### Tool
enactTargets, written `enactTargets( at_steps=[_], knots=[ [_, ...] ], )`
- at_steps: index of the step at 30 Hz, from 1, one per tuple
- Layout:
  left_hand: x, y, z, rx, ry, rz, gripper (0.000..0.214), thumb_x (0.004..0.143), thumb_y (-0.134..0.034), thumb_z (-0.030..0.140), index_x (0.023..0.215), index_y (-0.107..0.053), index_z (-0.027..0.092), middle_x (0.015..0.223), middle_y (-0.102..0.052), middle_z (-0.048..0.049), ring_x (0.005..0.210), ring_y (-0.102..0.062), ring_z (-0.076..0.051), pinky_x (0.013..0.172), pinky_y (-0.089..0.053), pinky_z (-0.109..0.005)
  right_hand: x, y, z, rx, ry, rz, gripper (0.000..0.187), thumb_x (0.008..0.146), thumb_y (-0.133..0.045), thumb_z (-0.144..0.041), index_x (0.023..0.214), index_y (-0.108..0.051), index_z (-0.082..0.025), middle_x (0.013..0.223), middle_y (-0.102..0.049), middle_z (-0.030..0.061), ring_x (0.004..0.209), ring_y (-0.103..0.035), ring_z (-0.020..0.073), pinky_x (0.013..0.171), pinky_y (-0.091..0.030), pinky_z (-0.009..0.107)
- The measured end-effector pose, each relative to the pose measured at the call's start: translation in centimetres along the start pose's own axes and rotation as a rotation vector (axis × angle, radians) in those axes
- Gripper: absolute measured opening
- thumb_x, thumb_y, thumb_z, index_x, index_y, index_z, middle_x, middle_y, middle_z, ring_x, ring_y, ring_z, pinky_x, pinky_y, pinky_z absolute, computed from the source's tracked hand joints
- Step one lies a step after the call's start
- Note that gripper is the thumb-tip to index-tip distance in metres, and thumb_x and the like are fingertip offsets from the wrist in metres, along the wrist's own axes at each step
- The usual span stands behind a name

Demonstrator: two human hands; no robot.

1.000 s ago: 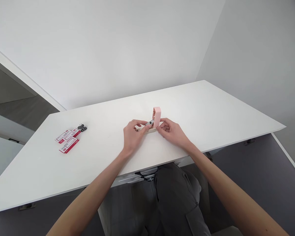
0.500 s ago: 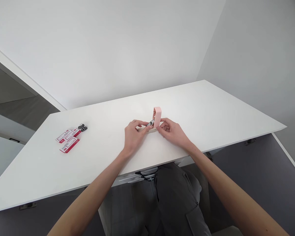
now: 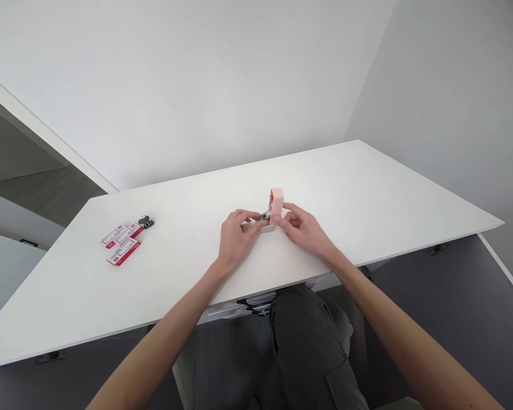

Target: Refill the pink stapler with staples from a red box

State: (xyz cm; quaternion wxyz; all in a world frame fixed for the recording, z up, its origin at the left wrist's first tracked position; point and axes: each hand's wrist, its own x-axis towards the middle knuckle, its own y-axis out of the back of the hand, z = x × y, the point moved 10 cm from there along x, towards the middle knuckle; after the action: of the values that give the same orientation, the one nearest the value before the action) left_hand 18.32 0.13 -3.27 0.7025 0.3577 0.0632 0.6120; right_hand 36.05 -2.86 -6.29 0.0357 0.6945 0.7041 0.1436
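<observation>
A small stapler lies on the white tabletop in front of me, its pink cover [image 3: 277, 200] swung upright and its pale base [image 3: 267, 229] low on the table. Between them a metal tray [image 3: 264, 216] slants up. My left hand [image 3: 238, 236] pinches the stapler from the left, fingers closed about the tray and base. On the other side, my right hand [image 3: 301, 228] grips the upright cover between thumb and fingers. Whatever lies inside the tray is too small to make out.
Several red-and-white boxes [image 3: 123, 252] lie at the left of the white table [image 3: 175, 250]. Beside them are small black objects [image 3: 146, 221] with metal parts. A wall rises behind the table. My legs are below its front edge.
My right thumb has moved up from the stapler's base onto the pink cover, which now leans slightly differently. My left hand keeps its hold. The whole view has shifted slightly.
</observation>
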Motion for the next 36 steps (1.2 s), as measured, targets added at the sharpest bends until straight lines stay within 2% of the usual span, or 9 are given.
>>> enactTargets(
  at_steps=[6,15,21,24,26,28,30,33,36],
  knots=[
    [-0.2,-0.7,0.8,-0.053,-0.044,-0.057,0.015,0.098,-0.065,0.037,0.101,-0.073,0.025,0.113,-0.074,-0.0046,0.089,-0.065,-0.018,0.076,-0.054,-0.031,0.1,0.4,-0.4,0.009,0.05,0.037,0.048,0.095,-0.061,-0.068,0.118,-0.067,-0.026,0.108,-0.068,0.0056,0.062,-0.058,0.0136,0.06,-0.051,0.032],
    [-0.2,0.3,1.7,-0.092,-0.135,0.006,0.016,0.101,-0.062,0.036,0.106,-0.07,0.023,0.109,-0.074,-0.0045,0.089,-0.064,-0.017,0.076,-0.051,-0.029,-0.5,0.4,-1.8,-0.14,0.205,0.069,0.042,0.102,-0.055,-0.062,0.119,-0.069,-0.026,0.118,-0.07,0.0071,0.056,-0.058,0.0128,0.063,-0.052,0.035],
    [-0.3,1.4,0.6,-0.065,-0.119,-0.001,0.017,0.097,-0.068,0.038,0.101,-0.075,0.023,0.1,-0.077,-0.0026,0.082,-0.065,-0.017,0.08,-0.054,-0.032,-0.2,-0.3,-3.2,-0.502,0.285,-0.001,0.038,0.104,-0.055,-0.057,0.118,-0.07,-0.025,0.109,-0.069,0.0057,0.071,-0.063,0.0177,0.073,-0.051,0.035],
    [-0.5,1.7,-0.1,0.034,-0.139,-0.035,0.016,0.095,-0.071,0.039,0.1,-0.076,0.024,0.101,-0.077,-0.0031,0.094,-0.067,-0.021,0.087,-0.054,-0.036,0.0,-0.8,-3.9,-0.674,0.285,-0.05,0.032,0.106,-0.054,-0.052,0.119,-0.07,-0.028,0.11,-0.067,0.005,0.077,-0.064,0.0188,0.071,-0.048,0.033],
    [-0.8,1.9,-0.4,0.102,-0.172,-0.049,0.032,0.092,-0.074,0.038,0.121,-0.071,0.024,0.119,-0.075,-0.0056,0.108,-0.067,-0.024,0.095,-0.054,-0.039,0.2,-1.0,-4.3,-0.76,0.263,-0.073,0.03,0.107,-0.052,-0.051,0.115,-0.07,-0.028,0.105,-0.066,0.0043,0.079,-0.064,0.0192,0.069,-0.046,0.031],
    [-1.5,2.3,0.0,0.156,-0.248,-0.04,0.064,0.092,-0.074,0.035,0.151,-0.052,0.025,0.147,-0.063,-0.0099,0.127,-0.061,-0.027,0.107,-0.051,-0.043,0.4,-1.3,-4.5,-0.821,0.234,-0.097,0.032,0.108,-0.049,-0.051,0.109,-0.071,-0.028,0.1,-0.064,0.0035,0.078,-0.063,0.0189,0.067,-0.044,0.03],
    [-2.4,2.5,1.0,0.228,-0.364,-0.041,0.079,0.096,-0.066,0.028,0.166,-0.029,0.027,0.167,-0.045,-0.0108,0.144,-0.05,-0.027,0.118,-0.043,-0.047,0.4,-1.7,-4.8,-0.877,0.218,-0.133,0.034,0.109,-0.047,-0.052,0.103,-0.07,-0.028,0.101,-0.063,0.0033,0.077,-0.061,0.0179,0.066,-0.043,0.03],
    [-3.7,2.3,2.1,0.353,-0.518,-0.09,0.074,0.101,-0.052,0.019,0.169,-0.023,0.03,0.172,-0.039,-0.0057,0.155,-0.038,-0.026,0.125,-0.036,-0.048,0.3,-2.3,-5.0,-0.959,0.208,-0.175,0.034,0.11,-0.046,-0.049,0.102,-0.071,-0.028,0.109,-0.064,0.0046,0.076,-0.06,0.0169,0.065,-0.041,0.03],
    [-4.1,2.2,2.1,0.405,-0.545,-0.11,0.069,0.101,-0.046,0.015,0.167,-0.031,0.03,0.168,-0.045,-0.0037,0.154,-0.041,-0.025,0.122,-0.039,-0.049,0.4,-2.6,-5.0,-0.996,0.185,-0.175,0.033,0.11,-0.046,-0.048,0.105,-0.072,-0.028,0.123,-0.064,0.0059,0.076,-0.061,0.0164,0.065,-0.041,0.031]
  ],
)
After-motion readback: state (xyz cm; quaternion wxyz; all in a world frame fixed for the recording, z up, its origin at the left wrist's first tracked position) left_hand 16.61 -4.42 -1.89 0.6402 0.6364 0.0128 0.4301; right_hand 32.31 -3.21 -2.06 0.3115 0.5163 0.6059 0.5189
